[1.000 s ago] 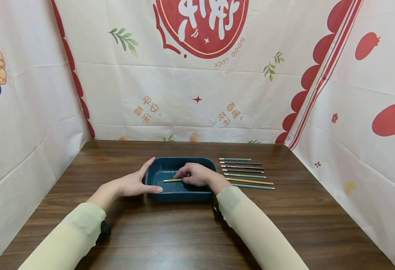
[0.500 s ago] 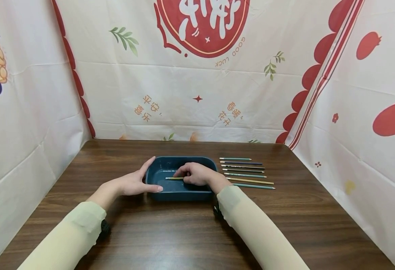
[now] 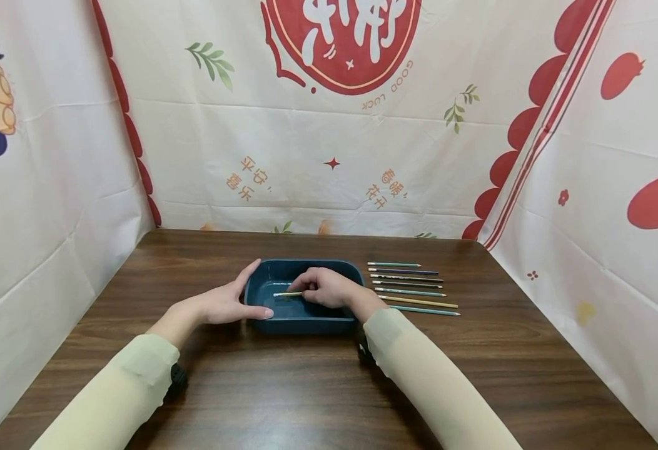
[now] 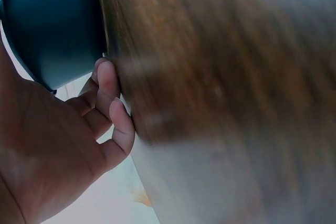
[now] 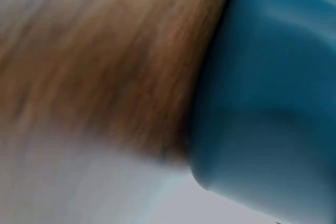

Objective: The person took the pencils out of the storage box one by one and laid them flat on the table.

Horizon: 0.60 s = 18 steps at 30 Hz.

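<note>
A dark blue rectangular bin (image 3: pixel 306 325) stands on the table in the head view. My left hand (image 3: pixel 224 304) holds its left end, thumb laid along the front rim and index finger reaching to the back left corner. In the left wrist view, the other fingers (image 4: pixel 108 77) bend beside the bin's outer wall (image 4: pixel 52 19). Inside the bin, my right hand (image 3: pixel 329 289) pinches a yellow pencil (image 3: pixel 287 294). Its white eraser end points left, and the rest is hidden by the hand. The right wrist view shows only the bin's outside (image 5: pixel 273 77), with no fingers.
Right of the bin, several pencils (image 3: pixel 408 292) lie in a row of parallel lines, teal, dark and yellow, erasers to the left. The brown wooden table (image 3: pixel 284 387) is bordered by printed cloth hangings (image 3: pixel 301 137) at the back and both sides.
The pencil in my right hand has shifted slightly toward the back of the bin, its eraser end rising in the head view. The left hand keeps its place on the bin.
</note>
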### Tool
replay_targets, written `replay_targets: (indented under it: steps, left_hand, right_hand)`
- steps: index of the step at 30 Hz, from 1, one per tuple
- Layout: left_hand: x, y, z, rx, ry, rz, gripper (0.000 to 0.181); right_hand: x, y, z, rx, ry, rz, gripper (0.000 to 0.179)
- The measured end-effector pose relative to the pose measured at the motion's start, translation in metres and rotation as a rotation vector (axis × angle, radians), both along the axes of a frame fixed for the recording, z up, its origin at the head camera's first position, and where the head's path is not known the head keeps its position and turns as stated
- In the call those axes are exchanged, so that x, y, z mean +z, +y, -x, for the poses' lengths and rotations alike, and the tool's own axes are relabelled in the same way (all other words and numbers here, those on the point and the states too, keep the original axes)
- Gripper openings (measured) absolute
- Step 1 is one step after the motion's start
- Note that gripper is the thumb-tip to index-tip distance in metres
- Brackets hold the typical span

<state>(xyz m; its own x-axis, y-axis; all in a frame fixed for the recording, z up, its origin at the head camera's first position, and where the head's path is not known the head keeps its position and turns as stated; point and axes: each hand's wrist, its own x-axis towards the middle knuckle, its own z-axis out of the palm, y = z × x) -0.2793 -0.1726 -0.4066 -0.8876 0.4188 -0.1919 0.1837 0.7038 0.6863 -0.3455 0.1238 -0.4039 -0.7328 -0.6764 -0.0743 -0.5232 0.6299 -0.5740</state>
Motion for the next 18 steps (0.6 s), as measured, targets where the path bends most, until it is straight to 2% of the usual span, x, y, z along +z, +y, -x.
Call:
replay_targets:
  steps: [4,9,15,18]
  left_hand:
    - [0.0,0.0,0.001,-0.004,0.014,-0.001,0.126]
    - [-0.001,0.001,0.0,-0.012,0.025,0.0,0.129]
    - [0.0,0.001,-0.001,-0.007,0.031,0.004,0.129]
    - [0.001,0.001,-0.001,-0.001,0.035,0.008,0.129]
  right_hand:
    - [0.003,0.001,-0.001,0.005,0.022,0.028,0.032]
    - [0.012,0.004,-0.003,0.023,0.089,0.052,0.033]
    - [0.034,0.015,-0.012,0.035,0.152,0.112,0.033]
    - [0.045,0.028,-0.019,0.028,0.155,0.138,0.032]
